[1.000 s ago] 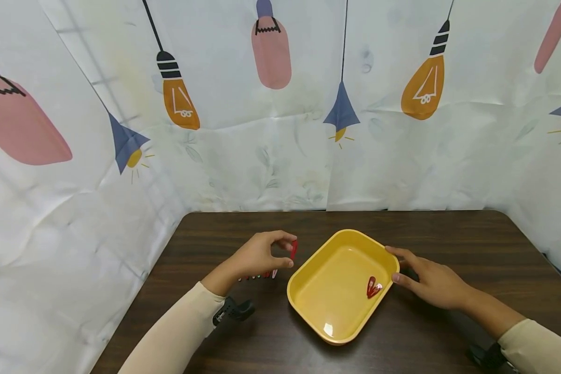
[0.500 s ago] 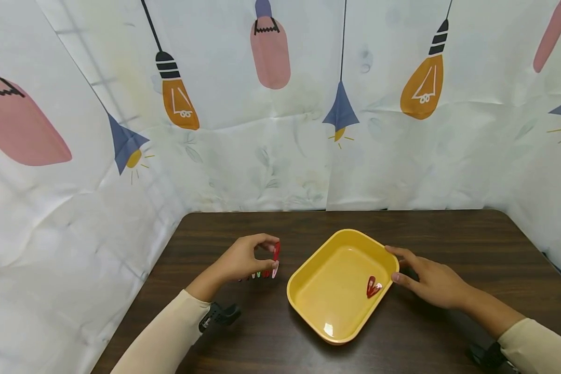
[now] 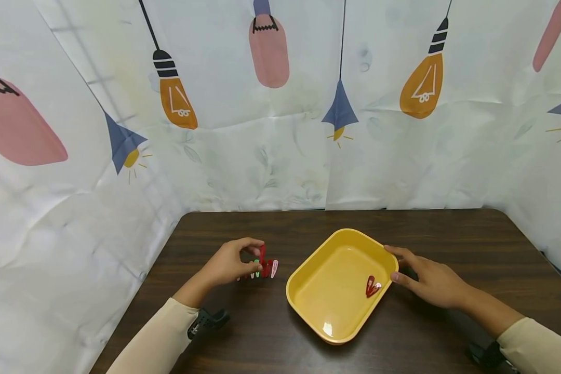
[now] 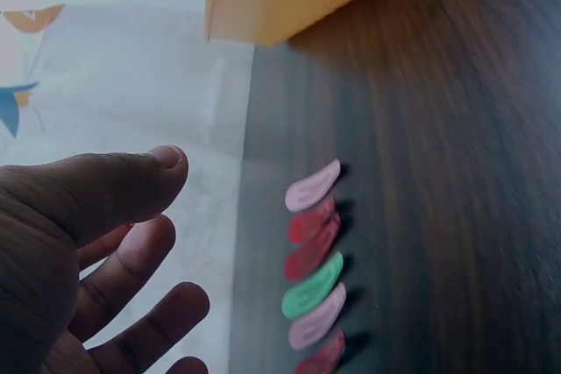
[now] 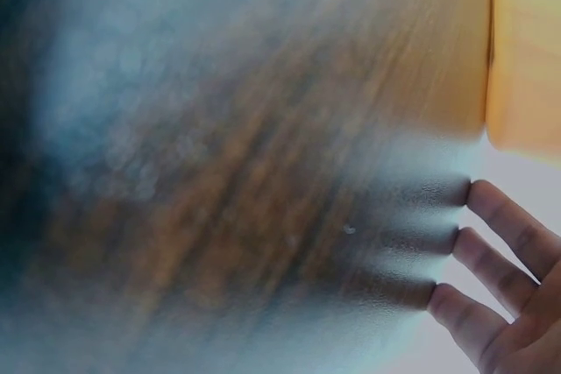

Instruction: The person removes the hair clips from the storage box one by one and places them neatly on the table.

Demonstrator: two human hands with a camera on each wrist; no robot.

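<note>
My left hand (image 3: pixel 231 264) pinches a red hair clip (image 3: pixel 262 253) upright between thumb and fingers, over a row of hair clips on the table. In the left wrist view the thumb and fingers hide nearly all of it. The row has a pale pink clip (image 4: pixel 313 187) at one end, then red ones, a green clip (image 4: pixel 313 287) and more; part of it is behind my left hand in the head view. My right hand (image 3: pixel 432 280) rests beside the yellow tray (image 3: pixel 308 323), its thumb and forefinger at the rim, other fingertips on the table. Red hair clips (image 3: pixel 370 285) lie in the tray.
The dark wooden table (image 3: pixel 467 234) runs back to a white curtain (image 3: pixel 271 166) printed with lamps and bulbs. A black strap device (image 3: pixel 207 321) sits on my left wrist, another on the right.
My left hand has moved left, away from the tray, carrying the red hair clip over the row. More of the row's right end now shows. The right hand and tray have stayed put.
</note>
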